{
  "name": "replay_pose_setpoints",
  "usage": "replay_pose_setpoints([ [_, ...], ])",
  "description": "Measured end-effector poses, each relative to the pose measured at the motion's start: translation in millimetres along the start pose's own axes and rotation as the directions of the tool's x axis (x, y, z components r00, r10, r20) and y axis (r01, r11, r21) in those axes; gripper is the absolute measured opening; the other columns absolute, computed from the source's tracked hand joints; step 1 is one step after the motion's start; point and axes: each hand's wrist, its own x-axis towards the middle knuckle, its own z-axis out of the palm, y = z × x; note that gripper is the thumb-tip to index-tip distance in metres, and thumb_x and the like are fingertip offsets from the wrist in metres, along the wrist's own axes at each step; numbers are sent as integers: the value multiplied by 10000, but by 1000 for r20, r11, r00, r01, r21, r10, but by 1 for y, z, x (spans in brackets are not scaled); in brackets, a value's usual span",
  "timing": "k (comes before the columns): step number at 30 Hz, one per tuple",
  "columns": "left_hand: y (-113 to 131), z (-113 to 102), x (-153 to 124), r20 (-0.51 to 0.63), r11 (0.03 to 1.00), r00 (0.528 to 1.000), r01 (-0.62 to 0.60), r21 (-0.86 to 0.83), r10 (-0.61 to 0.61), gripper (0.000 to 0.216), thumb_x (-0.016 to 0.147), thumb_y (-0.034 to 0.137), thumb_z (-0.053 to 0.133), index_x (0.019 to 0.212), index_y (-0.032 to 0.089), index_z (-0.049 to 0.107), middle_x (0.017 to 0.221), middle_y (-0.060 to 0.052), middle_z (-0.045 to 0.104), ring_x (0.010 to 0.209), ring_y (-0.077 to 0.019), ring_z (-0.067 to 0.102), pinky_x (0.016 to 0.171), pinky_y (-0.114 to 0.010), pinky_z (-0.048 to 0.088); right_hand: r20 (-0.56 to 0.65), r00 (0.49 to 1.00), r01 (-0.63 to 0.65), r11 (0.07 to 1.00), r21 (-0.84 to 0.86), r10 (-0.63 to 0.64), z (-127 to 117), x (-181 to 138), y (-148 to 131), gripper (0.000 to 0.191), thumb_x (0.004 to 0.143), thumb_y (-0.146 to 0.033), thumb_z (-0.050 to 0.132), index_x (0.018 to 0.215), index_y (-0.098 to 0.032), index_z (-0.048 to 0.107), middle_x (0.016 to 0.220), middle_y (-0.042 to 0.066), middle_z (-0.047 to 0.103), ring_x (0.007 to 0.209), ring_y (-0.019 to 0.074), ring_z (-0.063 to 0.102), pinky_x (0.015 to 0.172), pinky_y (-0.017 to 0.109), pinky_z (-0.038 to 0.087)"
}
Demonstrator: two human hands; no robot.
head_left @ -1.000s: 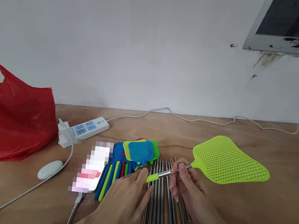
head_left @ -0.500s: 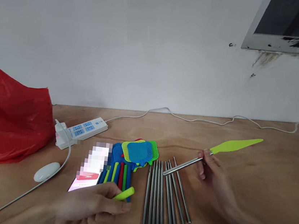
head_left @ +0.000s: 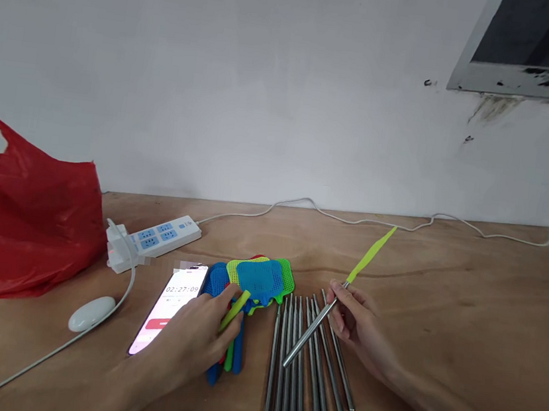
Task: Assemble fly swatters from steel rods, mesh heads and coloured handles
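My left hand pinches a yellow-green plastic handle sleeve over the row of coloured sleeves. My right hand grips a yellow-green fly swatter by its metal rod. The swatter head is turned edge-on and points up and away. The rod's bare end hangs over a row of several steel rods lying on the wooden table. A stack of small mesh swatter heads, blue, yellow and green, lies just beyond my left hand.
A phone with a lit timer screen lies left of the sleeves, a cable plugged in. A white power strip, a white oval device and a red plastic bag are at the left. A white cable runs along the wall.
The yellow-green sleeve came off the rod into my left hand, which carried it left and then back toward the sleeves. My right hand rotated the swatter edge-on and swung the rod over the steel rods.
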Motion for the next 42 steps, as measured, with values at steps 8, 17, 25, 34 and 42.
replay_pose_setpoints([
  [8, -4, 6, 6, -40, 987, 999, -9, 163, 15, 323, 938, 238, 369, 1196, 157, 547, 655, -45, 645, 618, -284, 660, 519, -303, 346, -61, 998, 25, 998, 61, -21, -11, 2, 3, 432, 692, -554, 816, 693, -169, 619, 417, -77, 423, 400, 40, 276, 405, 189, 131],
  [17, -3, 9, 8, -91, 962, 995, -17, 271, 43, 157, 943, 221, 469, 910, 200, 622, 855, -76, 697, 795, -278, 665, 617, -319, 438, -58, 998, 26, 999, 43, -24, -13, 0, 1, 436, 714, -572, 793, 698, -170, 627, 427, -71, 428, 405, 42, 274, 409, 197, 129],
  [25, -8, 29, 9, -325, 899, 899, -145, 414, 295, 250, 961, 182, 458, 1111, 177, 659, 1200, -154, 645, 1139, -367, 575, 959, -555, 438, -82, 996, 23, 1000, 15, -21, -12, 0, 2, 455, 696, -596, 786, 693, -172, 621, 428, -72, 424, 406, 49, 277, 409, 196, 136],
  [34, -11, 37, 10, -467, 937, 833, -159, 312, 297, 692, 1017, 451, 448, 1590, 173, 178, 1636, -153, 232, 1504, -396, 142, 1183, -614, 183, -70, 998, 2, 1000, -14, -2, -13, 0, 7, 451, 692, -594, 783, 689, -175, 614, 418, -73, 420, 402, 49, 266, 408, 197, 115],
  [42, 7, 2, -2, -354, 644, 935, -256, -721, -25, 248, 941, 352, 538, 1125, 212, 627, 1214, -111, 641, 1111, -282, 613, 968, -448, 499, -68, 998, -8, 999, -31, 6, -13, 0, 8, 467, 705, -628, 756, 692, -183, 614, 410, -74, 428, 389, 59, 266, 395, 209, 114],
])
